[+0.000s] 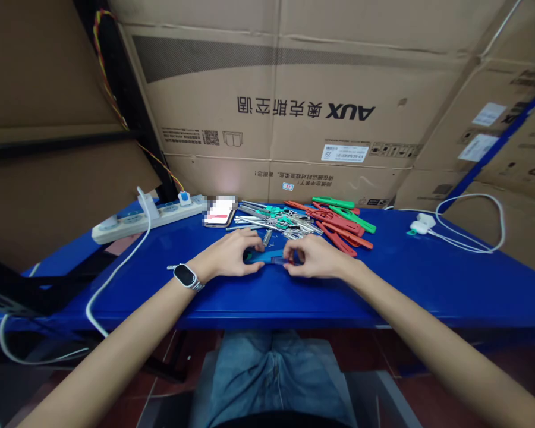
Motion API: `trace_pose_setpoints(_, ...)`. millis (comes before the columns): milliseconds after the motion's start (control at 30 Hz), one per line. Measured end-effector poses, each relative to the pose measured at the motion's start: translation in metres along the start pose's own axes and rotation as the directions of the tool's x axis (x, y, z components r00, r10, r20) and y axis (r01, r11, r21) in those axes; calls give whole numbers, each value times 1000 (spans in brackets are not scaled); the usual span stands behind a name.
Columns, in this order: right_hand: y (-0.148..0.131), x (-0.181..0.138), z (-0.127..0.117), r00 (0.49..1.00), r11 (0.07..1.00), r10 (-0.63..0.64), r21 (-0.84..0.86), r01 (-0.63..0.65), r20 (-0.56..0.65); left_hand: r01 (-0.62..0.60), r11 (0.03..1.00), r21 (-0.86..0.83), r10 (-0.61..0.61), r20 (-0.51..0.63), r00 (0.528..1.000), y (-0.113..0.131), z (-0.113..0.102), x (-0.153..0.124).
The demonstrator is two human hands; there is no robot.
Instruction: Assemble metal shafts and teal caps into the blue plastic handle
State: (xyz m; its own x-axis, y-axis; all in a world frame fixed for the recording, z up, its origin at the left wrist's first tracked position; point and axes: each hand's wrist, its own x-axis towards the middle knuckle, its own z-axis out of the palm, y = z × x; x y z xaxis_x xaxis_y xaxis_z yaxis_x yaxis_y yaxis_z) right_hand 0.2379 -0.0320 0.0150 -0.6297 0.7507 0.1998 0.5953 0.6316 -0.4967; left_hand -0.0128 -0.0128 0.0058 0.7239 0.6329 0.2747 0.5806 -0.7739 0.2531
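Observation:
Both my hands rest on the blue table [428, 279] and grip one teal plastic handle piece [267, 257] between them. My left hand [232, 254], with a smartwatch [186, 276] on its wrist, curls its fingers round the piece's left end. My right hand [314, 257] pinches the right end with thumb and fingers. Just behind my hands lies a pile of red and green plastic handles [339, 223] and thin metal blades [267, 220].
A white power strip [147, 219] with a plugged charger and white cable [116, 270] lies at the left. A phone [220, 213] sits behind the pile. A white charger with looped cable [468, 229] is at the right. Cardboard boxes [294, 101] wall the back.

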Motion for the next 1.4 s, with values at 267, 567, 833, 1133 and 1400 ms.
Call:
trace_pose_setpoints(267, 16, 51, -5, 902, 785, 175, 609, 113, -394, 30, 997, -75, -32, -28, 999, -4, 1, 0)
trace_pose_setpoints(567, 29, 52, 21, 841, 908, 102, 396, 139, -531, 47, 993, -106, -50, -26, 998, -7, 2, 0)
trace_pose_setpoints(833, 36, 45, 19, 864, 966, 43, 241, 92, -501, 6, 995, -98, -16, -95, 995, -13, 6, 5)
trace_pose_setpoints(1133, 36, 48, 15, 790, 815, 204, 548, 190, -577, 12, 994, -107, -19, -66, 998, -17, -4, 50)
trace_pose_setpoints(1400, 19, 45, 17, 783, 753, 245, 621, 218, -572, 88, 941, -327, -157, -190, 969, -16, 15, 42)
